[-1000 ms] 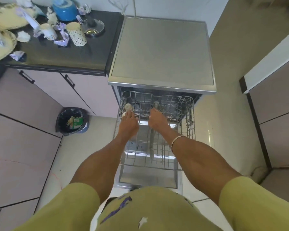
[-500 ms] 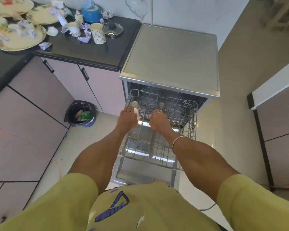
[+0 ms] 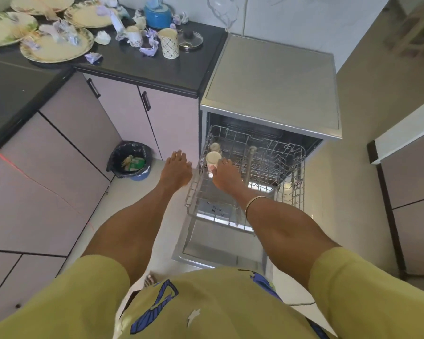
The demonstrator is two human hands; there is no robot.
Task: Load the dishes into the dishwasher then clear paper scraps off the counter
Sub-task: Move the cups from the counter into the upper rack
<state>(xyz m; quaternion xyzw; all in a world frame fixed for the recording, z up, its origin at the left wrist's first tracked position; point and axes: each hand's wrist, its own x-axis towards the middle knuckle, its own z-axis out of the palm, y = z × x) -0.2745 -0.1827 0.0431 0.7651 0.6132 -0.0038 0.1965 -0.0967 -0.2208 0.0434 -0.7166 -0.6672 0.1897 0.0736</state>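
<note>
Two cups (image 3: 214, 157) sit in the pulled-out dishwasher rack (image 3: 294, 182); the right hand (image 3: 225, 174) grips the nearer one, while the left hand (image 3: 177, 167) hovers beside the rack, fingers straight.

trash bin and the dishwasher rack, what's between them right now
In the head view, the open left hand hovers between the trash bin and the rack, over bare pale floor. Nothing else lies there.

Right hand (image 3: 224, 176) covers the near side of the cup (image 3: 213, 160), so its grip there can't be judged. A second cup (image 3: 215, 147) behind it is mostly hidden. Plates (image 3: 3, 28) are cut off at the top-left edge. Bin (image 3: 130, 160) contents are too small to tell.
</note>
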